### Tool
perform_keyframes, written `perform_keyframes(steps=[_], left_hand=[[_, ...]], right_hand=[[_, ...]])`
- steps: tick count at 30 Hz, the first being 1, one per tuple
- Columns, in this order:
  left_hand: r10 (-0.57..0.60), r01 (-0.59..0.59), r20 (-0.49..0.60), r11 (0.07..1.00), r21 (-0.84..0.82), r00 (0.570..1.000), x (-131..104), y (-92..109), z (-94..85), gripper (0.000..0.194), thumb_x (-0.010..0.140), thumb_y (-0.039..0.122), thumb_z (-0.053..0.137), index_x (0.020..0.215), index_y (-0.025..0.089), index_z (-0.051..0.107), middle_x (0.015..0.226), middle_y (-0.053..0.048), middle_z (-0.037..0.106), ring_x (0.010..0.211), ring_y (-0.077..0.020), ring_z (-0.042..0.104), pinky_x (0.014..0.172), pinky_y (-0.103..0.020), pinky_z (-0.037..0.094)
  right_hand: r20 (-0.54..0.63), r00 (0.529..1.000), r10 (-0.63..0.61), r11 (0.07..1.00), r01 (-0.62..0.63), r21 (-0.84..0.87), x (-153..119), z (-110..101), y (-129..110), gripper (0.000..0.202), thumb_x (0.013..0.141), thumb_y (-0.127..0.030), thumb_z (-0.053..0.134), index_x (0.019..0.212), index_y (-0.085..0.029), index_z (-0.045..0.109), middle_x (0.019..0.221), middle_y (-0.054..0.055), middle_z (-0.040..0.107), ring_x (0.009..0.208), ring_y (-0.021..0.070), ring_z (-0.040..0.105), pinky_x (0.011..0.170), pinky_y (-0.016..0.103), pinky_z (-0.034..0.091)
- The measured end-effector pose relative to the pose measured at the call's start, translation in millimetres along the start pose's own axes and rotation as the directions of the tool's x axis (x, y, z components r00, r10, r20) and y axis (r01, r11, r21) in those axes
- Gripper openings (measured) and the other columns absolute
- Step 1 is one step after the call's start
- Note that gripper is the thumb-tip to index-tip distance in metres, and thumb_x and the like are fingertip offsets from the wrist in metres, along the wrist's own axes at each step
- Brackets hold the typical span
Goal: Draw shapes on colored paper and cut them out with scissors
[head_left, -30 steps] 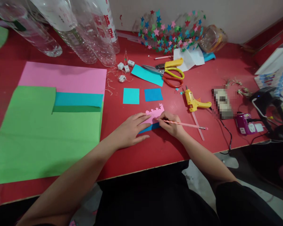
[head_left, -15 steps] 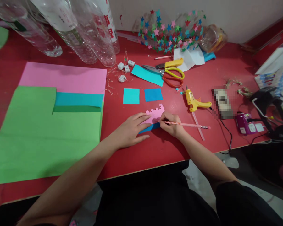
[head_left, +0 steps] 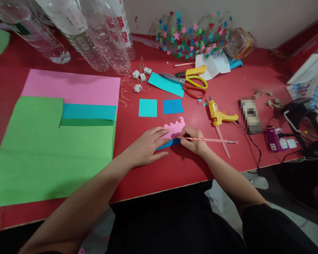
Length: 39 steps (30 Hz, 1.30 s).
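My left hand (head_left: pixel 145 146) lies with fingers spread on a pink paper piece (head_left: pixel 176 129) and the blue strip (head_left: pixel 172 143) at its lower edge. The pink piece has a jagged upper edge with a star shape at its right corner. My right hand (head_left: pixel 193 140) is closed around a pink pencil (head_left: pixel 217 140), its tip at the lower right part of the pink piece. Just beyond the hands lie a turquoise square (head_left: pixel 147 108) and a blue rectangle (head_left: pixel 173 106).
Large green sheets (head_left: pixel 55 158) cover the left side, and plastic bottles (head_left: pixel 103 42) stand behind them. Scissors (head_left: pixel 193 84) rest on turquoise paper (head_left: pixel 163 83). A yellow glue gun (head_left: pixel 219 114) lies to the right, with a purple adapter (head_left: pixel 277 139) farther over. Star-covered bottle (head_left: pixel 193 37) at the back.
The pencil's eraser end has shifted very slightly to the right. My left hand keeps its place on the paper.
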<state>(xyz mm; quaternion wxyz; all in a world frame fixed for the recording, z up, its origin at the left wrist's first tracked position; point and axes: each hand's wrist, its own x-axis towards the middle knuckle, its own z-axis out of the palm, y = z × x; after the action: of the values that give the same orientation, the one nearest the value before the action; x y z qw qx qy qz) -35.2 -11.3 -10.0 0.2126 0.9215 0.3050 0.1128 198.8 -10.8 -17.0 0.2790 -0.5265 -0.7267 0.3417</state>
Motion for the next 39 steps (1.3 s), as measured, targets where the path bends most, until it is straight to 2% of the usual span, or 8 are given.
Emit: perform_keyframes(steps=[8,22,32,39], left_hand=[[-0.001,0.001,0.002,1.000,0.000,1.000,-0.4,-0.7,0.8,0.048,0.092,0.045,0.053,0.129,0.015,0.057,0.146,-0.015,0.046,0.138,-0.0315,0.036,0.111,-0.050,0.036],[-0.007,0.008,0.007,1.000,-0.013,1.000,0.0,-0.7,0.4,0.047,0.092,0.045,0.053,0.127,0.015,0.058,0.145,-0.015,0.046,0.137,-0.0317,0.036,0.111,-0.051,0.036],[-0.018,0.018,-0.002,1.000,-0.024,1.000,0.4,0.4,0.0,0.048,0.091,0.044,0.054,0.130,0.017,0.056,0.145,-0.015,0.046,0.137,-0.0309,0.037,0.110,-0.051,0.036],[-0.009,0.009,-0.010,1.000,-0.022,1.000,0.5,0.1,0.0,0.049,0.091,0.045,0.053,0.132,0.016,0.054,0.145,-0.014,0.047,0.137,-0.0307,0.037,0.111,-0.051,0.036]], right_hand=[[-0.010,0.998,0.057,0.998,-0.057,-0.002,0.5,1.2,-2.8,0.009,0.069,-0.019,0.048,0.061,-0.020,0.044,0.054,-0.004,0.046,0.050,0.0082,0.040,0.049,0.021,0.031],[0.023,0.998,0.059,0.998,-0.059,0.004,0.0,0.0,-4.9,0.010,0.073,-0.022,0.050,0.064,-0.021,0.046,0.055,-0.004,0.048,0.050,0.0086,0.041,0.051,0.021,0.033],[0.054,0.998,-0.022,0.999,0.020,0.031,0.9,-1.0,-7.3,0.014,0.081,-0.027,0.051,0.069,-0.020,0.053,0.062,-0.001,0.057,0.056,0.0099,0.050,0.055,0.022,0.038],[0.069,0.997,-0.032,0.999,0.032,-0.006,0.1,0.0,-5.0,0.014,0.083,-0.028,0.051,0.074,-0.019,0.058,0.067,0.000,0.061,0.060,0.0108,0.053,0.058,0.022,0.039]])
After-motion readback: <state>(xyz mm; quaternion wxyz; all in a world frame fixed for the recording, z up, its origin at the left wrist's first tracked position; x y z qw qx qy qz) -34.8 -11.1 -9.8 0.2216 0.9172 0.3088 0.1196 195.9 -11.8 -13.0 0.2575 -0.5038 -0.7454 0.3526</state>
